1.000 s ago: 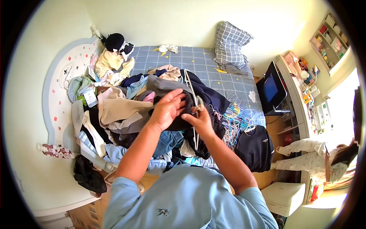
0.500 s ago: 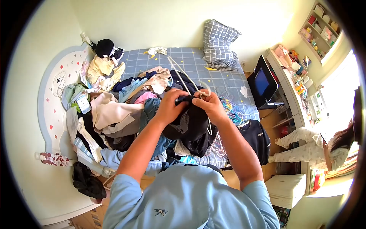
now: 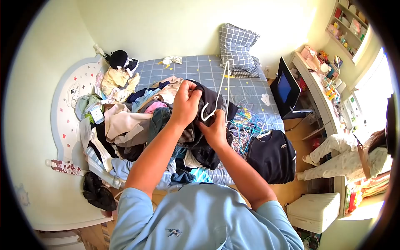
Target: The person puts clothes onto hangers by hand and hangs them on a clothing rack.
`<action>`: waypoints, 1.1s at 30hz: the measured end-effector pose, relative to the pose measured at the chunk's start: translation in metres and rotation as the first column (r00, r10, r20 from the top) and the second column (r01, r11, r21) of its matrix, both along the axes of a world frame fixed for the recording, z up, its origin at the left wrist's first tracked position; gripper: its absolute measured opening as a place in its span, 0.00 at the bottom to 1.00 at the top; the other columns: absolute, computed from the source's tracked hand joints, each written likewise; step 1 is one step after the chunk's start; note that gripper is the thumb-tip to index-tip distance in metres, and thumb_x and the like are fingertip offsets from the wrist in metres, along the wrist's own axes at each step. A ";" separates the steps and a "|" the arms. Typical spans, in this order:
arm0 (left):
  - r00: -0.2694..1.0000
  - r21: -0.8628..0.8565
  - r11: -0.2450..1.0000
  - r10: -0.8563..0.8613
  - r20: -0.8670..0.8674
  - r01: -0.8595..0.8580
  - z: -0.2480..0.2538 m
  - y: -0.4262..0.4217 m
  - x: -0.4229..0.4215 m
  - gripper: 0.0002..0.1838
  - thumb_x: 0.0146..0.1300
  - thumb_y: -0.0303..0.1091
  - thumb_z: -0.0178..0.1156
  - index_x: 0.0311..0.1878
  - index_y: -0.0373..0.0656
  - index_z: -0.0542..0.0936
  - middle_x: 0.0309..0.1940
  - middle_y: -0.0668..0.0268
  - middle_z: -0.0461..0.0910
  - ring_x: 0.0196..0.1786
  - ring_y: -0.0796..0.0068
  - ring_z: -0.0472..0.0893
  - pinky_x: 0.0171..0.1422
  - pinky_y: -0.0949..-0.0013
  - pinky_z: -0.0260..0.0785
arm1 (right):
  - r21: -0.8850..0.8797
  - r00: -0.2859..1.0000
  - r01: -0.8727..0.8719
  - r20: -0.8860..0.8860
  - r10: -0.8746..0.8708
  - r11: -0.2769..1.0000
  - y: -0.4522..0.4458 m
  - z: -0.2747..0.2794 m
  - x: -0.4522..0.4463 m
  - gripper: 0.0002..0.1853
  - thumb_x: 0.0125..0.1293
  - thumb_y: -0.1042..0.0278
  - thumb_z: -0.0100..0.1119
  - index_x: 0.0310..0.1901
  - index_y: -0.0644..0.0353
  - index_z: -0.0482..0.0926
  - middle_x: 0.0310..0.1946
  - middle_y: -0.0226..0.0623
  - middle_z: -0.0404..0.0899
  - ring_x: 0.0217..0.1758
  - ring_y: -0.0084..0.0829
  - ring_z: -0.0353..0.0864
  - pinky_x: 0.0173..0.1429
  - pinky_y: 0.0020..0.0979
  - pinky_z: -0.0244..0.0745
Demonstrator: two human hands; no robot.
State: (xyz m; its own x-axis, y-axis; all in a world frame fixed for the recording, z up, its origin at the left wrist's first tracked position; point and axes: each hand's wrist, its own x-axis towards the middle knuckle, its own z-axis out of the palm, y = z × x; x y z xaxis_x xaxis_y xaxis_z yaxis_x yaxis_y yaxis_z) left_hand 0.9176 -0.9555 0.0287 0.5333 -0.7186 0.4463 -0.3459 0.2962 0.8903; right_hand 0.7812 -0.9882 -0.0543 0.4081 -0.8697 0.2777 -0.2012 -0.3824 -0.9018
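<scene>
My left hand (image 3: pixel 186 104) is closed on the edge of a dark garment (image 3: pixel 211 96) and holds it up over the bed. Lower and to the right, my right hand (image 3: pixel 215 130) grips a white clothes hanger (image 3: pixel 227 66) near its hook, against the same cloth. The hook curves out to the left between my hands, and one end of the hanger points up toward the pillow. Part of the hanger is hidden behind my right hand and the fabric. Below hangs more dark cloth; whether it belongs to the same garment I cannot tell.
A large heap of clothes (image 3: pixel 127 123) covers the left of the bed (image 3: pixel 196 68). Right of my hands lie tangled hangers (image 3: pixel 250 125) and a black sweatshirt (image 3: pixel 273 156). A checked pillow (image 3: pixel 237 43), a monitor (image 3: pixel 287 87) and a person (image 3: pixel 333 156) are beyond.
My left hand has risen, lifting and spreading the dark garment. My right hand has moved down and left with the hanger, whose hook now points left and whose long end stands more upright.
</scene>
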 end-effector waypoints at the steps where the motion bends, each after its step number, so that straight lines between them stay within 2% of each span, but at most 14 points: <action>1: 1.000 -0.065 0.998 -0.001 -0.031 -0.001 0.006 -0.001 -0.010 0.05 0.71 0.27 0.59 0.44 0.38 0.74 0.31 0.70 0.78 0.34 0.83 0.76 0.40 0.75 0.71 | -0.035 1.000 0.022 -0.006 -0.022 0.999 -0.001 -0.004 -0.007 0.30 0.49 0.71 0.75 0.51 0.63 0.66 0.44 0.48 0.69 0.45 0.49 0.75 0.50 0.44 0.74; 3: 0.999 -0.164 0.985 0.045 -0.030 -0.049 0.020 -0.001 -0.025 0.05 0.73 0.27 0.58 0.48 0.38 0.74 0.33 0.71 0.78 0.35 0.85 0.75 0.41 0.77 0.70 | -0.122 0.998 0.055 -0.010 -0.057 0.991 -0.011 -0.022 -0.024 0.29 0.49 0.76 0.70 0.52 0.63 0.67 0.47 0.52 0.69 0.52 0.55 0.73 0.55 0.47 0.72; 5: 0.965 -0.244 0.966 0.021 -0.262 -0.087 0.041 0.008 -0.035 0.06 0.73 0.25 0.56 0.51 0.39 0.75 0.36 0.69 0.79 0.34 0.85 0.75 0.40 0.78 0.70 | -0.152 0.994 0.104 0.046 -0.098 0.983 -0.041 -0.044 -0.045 0.22 0.52 0.80 0.66 0.49 0.62 0.69 0.40 0.42 0.73 0.43 0.41 0.78 0.51 0.37 0.74; 7: 0.960 -0.274 0.958 0.004 -0.280 -0.084 0.063 0.029 -0.045 0.10 0.72 0.23 0.55 0.54 0.40 0.76 0.39 0.70 0.81 0.39 0.84 0.77 0.46 0.79 0.71 | 0.016 0.958 0.023 0.286 -0.026 1.000 -0.076 -0.039 -0.068 0.17 0.57 0.89 0.55 0.46 0.58 0.71 0.39 0.32 0.75 0.41 0.27 0.77 0.48 0.28 0.74; 8: 0.975 -0.195 0.979 0.018 -0.223 -0.063 0.054 0.042 -0.032 0.12 0.71 0.21 0.54 0.55 0.41 0.76 0.38 0.70 0.81 0.36 0.86 0.76 0.43 0.80 0.70 | 0.124 0.908 -0.095 0.416 0.035 0.988 -0.081 -0.007 -0.084 0.16 0.59 0.90 0.53 0.45 0.58 0.71 0.39 0.31 0.75 0.41 0.22 0.75 0.48 0.26 0.73; 12: 0.967 0.172 0.963 0.178 0.180 -0.209 0.000 0.077 -0.002 0.06 0.70 0.22 0.55 0.48 0.36 0.78 0.34 0.68 0.82 0.37 0.82 0.79 0.45 0.74 0.72 | 0.015 0.963 -0.099 0.252 0.092 0.995 -0.102 0.056 -0.108 0.14 0.58 0.84 0.59 0.45 0.61 0.74 0.34 0.28 0.75 0.38 0.21 0.75 0.44 0.25 0.72; 14: 0.960 0.375 0.899 0.140 0.244 -0.227 -0.019 0.095 -0.004 0.09 0.66 0.25 0.59 0.49 0.37 0.79 0.37 0.59 0.84 0.40 0.63 0.84 0.50 0.65 0.75 | 0.033 0.979 -0.149 0.145 0.142 0.988 -0.084 0.088 -0.104 0.13 0.58 0.82 0.61 0.44 0.62 0.75 0.33 0.29 0.76 0.38 0.21 0.75 0.43 0.25 0.72; 16: 0.865 0.427 0.828 0.129 0.485 -0.362 -0.013 0.106 -0.033 0.16 0.60 0.27 0.63 0.52 0.38 0.77 0.47 0.51 0.82 0.51 0.47 0.83 0.55 0.57 0.75 | -0.006 0.982 -0.159 0.098 0.159 0.987 -0.073 0.081 -0.089 0.13 0.56 0.77 0.62 0.44 0.66 0.76 0.36 0.43 0.83 0.40 0.36 0.83 0.49 0.35 0.77; 17: 0.809 0.350 0.856 0.125 0.574 -0.380 -0.011 0.107 -0.053 0.20 0.57 0.27 0.65 0.54 0.39 0.75 0.50 0.52 0.78 0.53 0.50 0.81 0.56 0.57 0.75 | -0.016 0.984 -0.164 0.068 0.165 0.986 -0.064 0.079 -0.084 0.14 0.55 0.76 0.63 0.45 0.66 0.76 0.38 0.46 0.84 0.43 0.42 0.84 0.51 0.36 0.78; 18: 0.885 0.282 0.910 0.161 0.436 -0.304 -0.015 0.102 -0.072 0.22 0.55 0.27 0.67 0.53 0.40 0.75 0.48 0.54 0.76 0.50 0.51 0.79 0.55 0.55 0.74 | -0.027 0.985 -0.169 0.037 0.170 0.985 -0.054 0.077 -0.079 0.16 0.54 0.76 0.63 0.45 0.66 0.76 0.40 0.50 0.85 0.46 0.48 0.86 0.54 0.38 0.78; 21: 0.788 0.046 0.946 0.240 0.566 -0.321 -0.006 0.096 -0.115 0.24 0.52 0.28 0.72 0.51 0.40 0.75 0.45 0.55 0.76 0.45 0.51 0.78 0.51 0.56 0.74 | -0.032 0.972 -0.235 -0.015 0.235 0.971 -0.025 0.076 -0.069 0.15 0.54 0.76 0.63 0.43 0.66 0.74 0.36 0.50 0.83 0.42 0.46 0.85 0.50 0.40 0.78; 27: 0.838 0.149 0.937 0.203 0.507 -0.317 -0.043 0.117 -0.067 0.17 0.60 0.23 0.66 0.52 0.42 0.76 0.43 0.56 0.79 0.46 0.50 0.82 0.51 0.56 0.76 | -0.062 0.961 -0.276 0.007 0.277 0.959 0.003 0.055 -0.052 0.15 0.51 0.77 0.66 0.39 0.63 0.72 0.31 0.45 0.79 0.35 0.42 0.80 0.44 0.37 0.76; 29: 0.820 0.120 0.931 0.236 0.521 -0.345 -0.050 0.128 -0.042 0.13 0.62 0.21 0.59 0.49 0.41 0.78 0.45 0.54 0.83 0.49 0.48 0.83 0.52 0.56 0.77 | -0.065 0.968 -0.236 -0.109 0.228 0.970 0.019 0.063 -0.052 0.17 0.50 0.75 0.69 0.39 0.63 0.71 0.32 0.48 0.79 0.37 0.48 0.81 0.45 0.41 0.76; 33: 0.996 0.184 0.980 0.075 0.041 -0.082 -0.039 0.135 -0.018 0.13 0.64 0.19 0.53 0.51 0.36 0.78 0.40 0.60 0.84 0.44 0.70 0.83 0.53 0.67 0.74 | -0.023 0.967 -0.196 -0.171 0.189 0.980 0.053 0.046 -0.048 0.19 0.49 0.71 0.72 0.38 0.63 0.69 0.30 0.49 0.78 0.37 0.53 0.80 0.44 0.45 0.75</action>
State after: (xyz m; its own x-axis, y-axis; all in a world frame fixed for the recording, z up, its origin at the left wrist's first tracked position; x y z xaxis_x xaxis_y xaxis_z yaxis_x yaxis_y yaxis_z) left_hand 0.8998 -0.8202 -0.0107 0.5783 -0.7470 0.3279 -0.3919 0.0981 0.9147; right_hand 0.7336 -0.9349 -0.0078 0.6106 -0.7597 0.2237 -0.2670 -0.4634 -0.8450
